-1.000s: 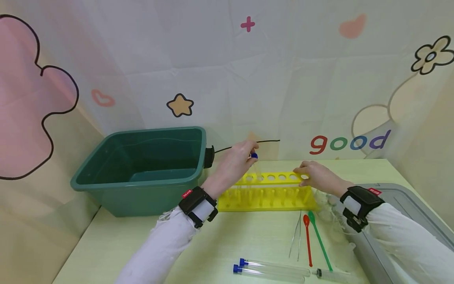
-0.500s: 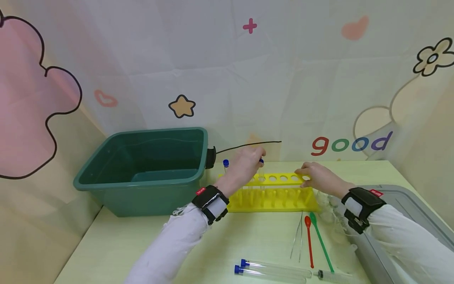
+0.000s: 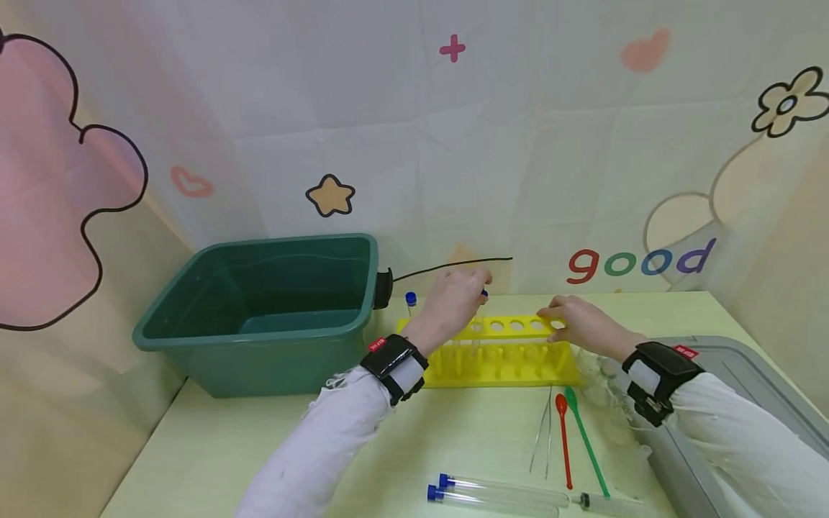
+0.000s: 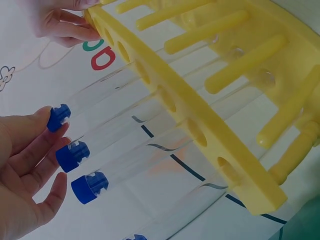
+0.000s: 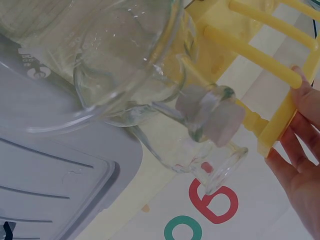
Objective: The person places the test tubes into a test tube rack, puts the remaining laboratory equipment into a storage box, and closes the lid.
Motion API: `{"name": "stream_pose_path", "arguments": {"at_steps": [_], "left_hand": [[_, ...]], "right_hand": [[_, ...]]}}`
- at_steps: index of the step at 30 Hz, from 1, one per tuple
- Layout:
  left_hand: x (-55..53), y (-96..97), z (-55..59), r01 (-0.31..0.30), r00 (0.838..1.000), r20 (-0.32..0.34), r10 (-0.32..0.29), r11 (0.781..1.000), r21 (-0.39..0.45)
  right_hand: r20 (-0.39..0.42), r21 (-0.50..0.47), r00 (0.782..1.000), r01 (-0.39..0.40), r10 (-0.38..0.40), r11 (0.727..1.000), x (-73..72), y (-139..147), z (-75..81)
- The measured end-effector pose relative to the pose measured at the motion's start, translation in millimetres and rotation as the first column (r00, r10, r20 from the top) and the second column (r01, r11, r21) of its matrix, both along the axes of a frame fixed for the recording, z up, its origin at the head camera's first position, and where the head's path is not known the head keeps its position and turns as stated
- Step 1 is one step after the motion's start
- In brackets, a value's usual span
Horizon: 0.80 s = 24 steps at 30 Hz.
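Observation:
In the head view my left hand [image 3: 450,302] is over the yellow test tube rack [image 3: 512,374]. Its thumb and fingers pinch the blue cap [image 4: 59,117] of a clear test tube, whose lower part passes through the rack's top bar. Beside it several more blue-capped tubes stand in the rack, one cap [image 4: 90,187] lying close by my fingers in the left wrist view. At the rack's right end my right hand [image 3: 583,324] grips the top bar, thumb on one side and fingers on the other.
Left of the rack stands a green tub [image 3: 259,360]. Clear glassware [image 5: 135,65] and a grey tray [image 3: 732,367] are on the right. In front lie tweezers [image 3: 548,432], a red spoon [image 3: 563,439], a green spoon [image 3: 586,439], two capped tubes [image 3: 499,493] and a syringe [image 3: 609,503].
My left hand has moved right along the rack and slightly down with the test tube. A blue cap at the rack's left end has come into sight. My right hand keeps its hold.

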State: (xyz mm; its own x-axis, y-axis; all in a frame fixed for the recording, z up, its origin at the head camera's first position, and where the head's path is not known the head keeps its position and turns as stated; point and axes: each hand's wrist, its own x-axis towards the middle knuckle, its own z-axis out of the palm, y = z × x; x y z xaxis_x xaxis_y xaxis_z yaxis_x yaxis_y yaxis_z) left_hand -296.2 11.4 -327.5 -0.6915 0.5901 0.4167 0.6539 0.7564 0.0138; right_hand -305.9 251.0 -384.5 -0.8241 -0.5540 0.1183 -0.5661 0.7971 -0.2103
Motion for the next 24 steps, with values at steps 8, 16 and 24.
{"name": "stream_pose_path", "arguments": {"at_steps": [8, 16, 24], "left_hand": [[0.9, 0.3, 0.3, -0.035, 0.999, 0.03, 0.035, 0.999, -0.006], [2.8, -2.7, -1.7, -0.05, 0.998, 0.037, 0.051, 0.998, -0.028], [8.2, -8.9, 1.8, -0.031, 0.999, -0.044, 0.031, 1.0, 0.001]], "right_hand": [[-0.006, 0.005, 1.0, -0.006, 0.006, 1.0, 0.5, 0.8, 1.1], [0.009, -0.001, 1.0, 0.002, -0.002, 1.0, 2.4, -1.0, 1.9], [0.01, -0.001, 1.0, 0.013, -0.013, 1.0, 2.0, -1.6, 1.9]]}}
